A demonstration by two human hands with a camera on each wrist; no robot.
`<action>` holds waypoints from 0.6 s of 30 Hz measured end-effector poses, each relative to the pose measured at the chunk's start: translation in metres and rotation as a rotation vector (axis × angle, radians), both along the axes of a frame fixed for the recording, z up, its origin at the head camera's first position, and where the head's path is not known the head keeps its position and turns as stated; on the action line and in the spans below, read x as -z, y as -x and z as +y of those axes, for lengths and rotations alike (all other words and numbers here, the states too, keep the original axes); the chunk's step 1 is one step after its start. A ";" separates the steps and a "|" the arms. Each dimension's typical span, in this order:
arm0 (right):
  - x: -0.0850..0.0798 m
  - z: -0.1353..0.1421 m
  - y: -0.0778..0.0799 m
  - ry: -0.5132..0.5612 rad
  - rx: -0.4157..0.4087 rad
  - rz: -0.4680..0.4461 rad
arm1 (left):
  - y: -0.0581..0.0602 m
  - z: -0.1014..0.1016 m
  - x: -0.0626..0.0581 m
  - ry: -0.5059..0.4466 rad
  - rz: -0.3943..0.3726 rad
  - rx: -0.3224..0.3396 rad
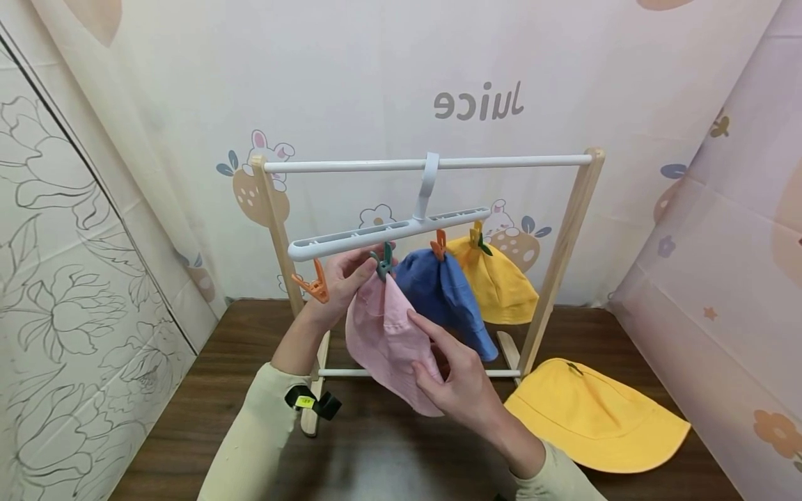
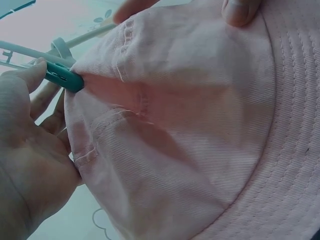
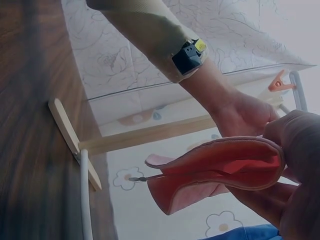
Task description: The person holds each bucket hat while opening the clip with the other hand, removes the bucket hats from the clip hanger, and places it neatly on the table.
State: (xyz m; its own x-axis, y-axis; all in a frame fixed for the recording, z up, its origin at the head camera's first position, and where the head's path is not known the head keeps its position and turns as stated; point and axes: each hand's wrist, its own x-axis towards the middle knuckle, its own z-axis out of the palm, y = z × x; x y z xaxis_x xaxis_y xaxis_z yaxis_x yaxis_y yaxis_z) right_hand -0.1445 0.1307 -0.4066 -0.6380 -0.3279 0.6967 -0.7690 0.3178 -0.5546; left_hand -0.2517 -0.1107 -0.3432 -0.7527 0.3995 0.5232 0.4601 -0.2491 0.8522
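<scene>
Both sleeves reach in from the bottom edge. Right hand (image 1: 460,386) pinches the brim of the pink bucket hat (image 1: 388,341) between thumb and fingers — the hat hangs from a green clip (image 1: 383,262) on the white clip hanger (image 1: 388,233). Left hand (image 1: 341,282) grips that clip, fingers curled round it. Beside it hang a blue hat (image 1: 441,296) and a yellow hat (image 1: 498,278) — another yellow bucket hat (image 1: 595,417) lies on the dark wooden table (image 1: 207,390).

Open tabletop (image 1: 207,390) lies left of the rack's wooden post (image 1: 276,236). Right of the pink hat (image 1: 385,341), the blue hat (image 1: 441,296) and hanging yellow hat (image 1: 495,282) crowd the hanger bar (image 1: 388,233); a second yellow hat (image 1: 595,417) covers the right tabletop.
</scene>
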 end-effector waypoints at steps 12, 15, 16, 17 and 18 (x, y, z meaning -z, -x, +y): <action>0.002 -0.003 -0.004 0.011 -0.006 -0.024 | -0.003 -0.001 -0.001 0.013 -0.015 0.000; 0.002 -0.003 -0.004 0.018 -0.012 -0.018 | -0.002 -0.002 0.000 0.015 -0.015 0.000; 0.002 -0.004 -0.004 0.020 -0.012 -0.013 | -0.001 -0.002 0.001 0.014 -0.016 0.001; 0.002 -0.004 -0.004 0.021 -0.013 -0.008 | -0.001 -0.003 0.001 0.012 -0.014 0.003; 0.001 -0.004 -0.004 0.023 -0.013 -0.007 | 0.000 -0.003 0.002 0.011 -0.013 0.004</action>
